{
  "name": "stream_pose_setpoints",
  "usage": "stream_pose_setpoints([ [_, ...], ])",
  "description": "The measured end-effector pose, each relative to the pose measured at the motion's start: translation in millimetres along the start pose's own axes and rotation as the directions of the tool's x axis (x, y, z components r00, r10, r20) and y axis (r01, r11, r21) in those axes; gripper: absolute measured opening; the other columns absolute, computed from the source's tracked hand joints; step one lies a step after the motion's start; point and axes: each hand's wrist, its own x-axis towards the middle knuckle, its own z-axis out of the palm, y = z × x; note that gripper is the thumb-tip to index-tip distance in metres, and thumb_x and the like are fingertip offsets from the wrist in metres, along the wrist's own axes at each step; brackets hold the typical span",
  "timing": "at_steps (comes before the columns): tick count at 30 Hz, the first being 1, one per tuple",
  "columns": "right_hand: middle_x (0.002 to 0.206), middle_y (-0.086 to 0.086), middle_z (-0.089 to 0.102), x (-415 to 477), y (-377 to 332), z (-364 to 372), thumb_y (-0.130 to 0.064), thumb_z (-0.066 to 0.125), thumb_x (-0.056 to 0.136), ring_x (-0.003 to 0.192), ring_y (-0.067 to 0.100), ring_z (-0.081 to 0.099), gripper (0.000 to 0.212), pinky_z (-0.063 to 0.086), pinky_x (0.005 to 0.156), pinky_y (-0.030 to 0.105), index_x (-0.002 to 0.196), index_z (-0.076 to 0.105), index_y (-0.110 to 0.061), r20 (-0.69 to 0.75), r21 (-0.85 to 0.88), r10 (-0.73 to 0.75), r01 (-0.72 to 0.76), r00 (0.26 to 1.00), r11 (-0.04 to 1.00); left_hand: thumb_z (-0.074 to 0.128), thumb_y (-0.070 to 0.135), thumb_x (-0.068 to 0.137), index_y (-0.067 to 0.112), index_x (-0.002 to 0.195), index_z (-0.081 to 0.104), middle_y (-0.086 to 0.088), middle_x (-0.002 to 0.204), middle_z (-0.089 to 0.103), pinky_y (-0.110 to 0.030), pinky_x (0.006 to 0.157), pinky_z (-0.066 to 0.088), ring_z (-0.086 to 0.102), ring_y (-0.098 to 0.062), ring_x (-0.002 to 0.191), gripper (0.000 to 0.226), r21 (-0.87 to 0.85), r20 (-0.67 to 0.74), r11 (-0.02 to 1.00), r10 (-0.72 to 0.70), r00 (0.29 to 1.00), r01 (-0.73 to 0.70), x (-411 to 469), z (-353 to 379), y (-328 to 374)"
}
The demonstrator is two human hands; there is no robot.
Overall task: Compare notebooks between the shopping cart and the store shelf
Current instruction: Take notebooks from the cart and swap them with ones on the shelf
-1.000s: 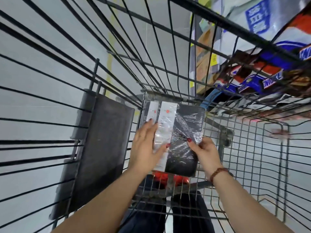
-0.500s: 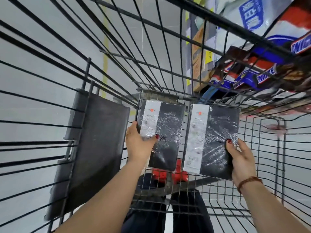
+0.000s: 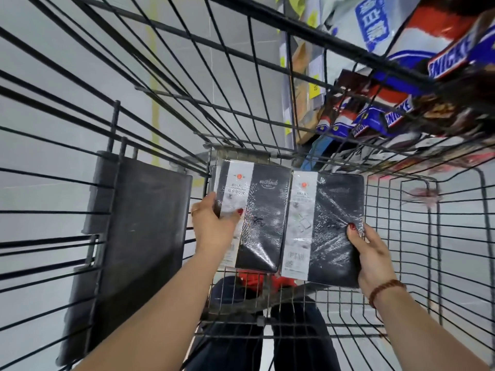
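Observation:
Two shrink-wrapped black notebooks with white paper bands are held side by side over the wire shopping cart point(image 3: 401, 303). My left hand point(image 3: 214, 226) grips the left notebook point(image 3: 262, 210) at its left edge, thumb on the cover. My right hand point(image 3: 372, 253) holds the right notebook point(image 3: 329, 223) at its lower right corner, thumb pressed on the front. The two covers nearly touch along their inner edges. Both show the same orange dot and printed band.
A dark plastic child-seat flap point(image 3: 139, 250) hangs on the cart's left side. Snickers packs point(image 3: 375, 119) and other bagged goods lie in the cart at upper right. Grey floor shows through the wires, and dark trouser legs point(image 3: 267, 330) appear below.
The two notebooks were stacked together in both hands; now they are separated and held side by side, the right one moved to the right. The view has drawn closer.

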Motion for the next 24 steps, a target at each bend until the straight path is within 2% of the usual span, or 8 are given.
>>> stream_pose_setpoints([
  [2,0.132,-0.002,0.053,3.1,-1.6,-9.5,-0.02,0.066,0.084,0.124,0.017,0.047,0.059,0.033,0.108,0.037,0.138,0.043,-0.022,-0.009,-0.016,0.022,-0.022,1.0,1.0,0.077,0.013,0.079,0.008,0.133,0.051,-0.002,0.115,0.053,-0.02,0.091,0.042,0.053,-0.01,0.096,0.06,-0.064,0.023,0.998,-0.004,1.0,0.006,-6.3,-0.9,5.3],
  [5,0.146,-0.003,0.041,2.0,-5.2,-20.6,-0.027,0.071,0.078,0.138,0.019,0.031,0.067,0.016,0.116,0.048,0.138,0.043,-0.025,-0.002,-0.062,0.034,-0.034,0.999,0.997,0.07,0.013,0.085,0.019,0.103,0.063,0.008,0.084,0.06,-0.023,0.078,0.047,0.055,-0.013,0.081,0.02,-0.16,0.098,0.986,-0.025,0.995,0.041,-10.6,0.5,10.4],
  [8,0.145,-0.002,0.039,-0.8,-7.5,-25.4,-0.023,0.067,0.084,0.137,0.018,0.029,0.06,0.013,0.115,0.043,0.139,0.042,-0.022,-0.009,-0.078,0.018,-0.019,1.0,0.997,0.061,0.025,0.092,0.022,0.105,0.053,0.008,0.076,0.057,-0.021,0.057,0.043,0.054,-0.012,0.067,0.016,-0.076,0.173,0.997,-0.014,0.985,0.028,-11.7,6.9,9.8],
  [11,0.123,-0.003,0.05,-5.4,-9.2,-26.4,-0.021,0.066,0.085,0.119,0.013,0.038,0.051,0.018,0.112,0.038,0.133,0.048,-0.021,-0.017,-0.095,-0.008,0.007,1.0,0.995,0.054,0.038,0.094,0.025,0.12,0.047,0.0,0.072,0.058,-0.021,0.046,0.035,0.048,-0.013,0.052,0.03,0.045,0.195,0.999,0.011,0.981,-0.02,-14.3,11.5,3.3],
  [15,0.124,0.001,0.051,-19.2,-17.7,-25.9,-0.021,0.067,0.085,0.112,0.013,0.042,0.055,0.025,0.103,0.03,0.136,0.045,-0.016,-0.028,-0.092,-0.041,0.039,0.999,0.995,0.058,0.027,0.094,0.018,0.12,0.054,-0.003,0.103,0.063,-0.024,0.075,0.042,0.057,-0.016,0.085,0.028,-0.182,0.231,0.977,-0.071,0.97,0.115,-27.7,1.7,16.2],
  [18,0.13,0.006,0.053,-44.1,-32.6,-29.1,-0.017,0.067,0.085,0.114,0.016,0.046,0.054,0.028,0.107,0.033,0.135,0.046,-0.013,-0.019,-0.082,-0.06,0.058,0.998,0.995,0.06,0.025,0.093,0.025,0.119,0.057,-0.002,0.104,0.059,-0.033,0.094,0.042,0.054,-0.019,0.101,0.026,-0.315,0.247,0.923,-0.144,0.958,0.22,-47.7,-16.7,33.2],
  [22,0.11,0.007,0.063,-93.6,-60.3,-44.1,-0.011,0.065,0.085,0.098,0.019,0.057,0.021,0.039,0.096,0.033,0.103,0.06,-0.019,-0.007,-0.056,-0.14,0.139,0.99,0.989,0.06,0.026,0.093,0.025,0.122,0.058,0.002,0.116,0.058,-0.034,0.099,0.04,0.053,-0.018,0.109,0.029,-0.349,0.261,0.926,-0.05,0.964,0.142,-78.1,-49.6,67.8],
  [24,0.108,0.005,0.062,-120.0,-71.8,-56.3,-0.012,0.066,0.085,0.103,0.022,0.056,0.023,0.039,0.099,0.036,0.104,0.059,-0.021,-0.037,-0.041,-0.167,0.165,0.985,0.985,0.06,0.023,0.093,0.022,0.115,0.061,-0.001,0.116,0.061,-0.036,0.099,0.041,0.055,-0.023,0.112,0.022,-0.367,0.277,0.928,0.038,0.96,0.069,-95.5,-66.8,85.5],
])
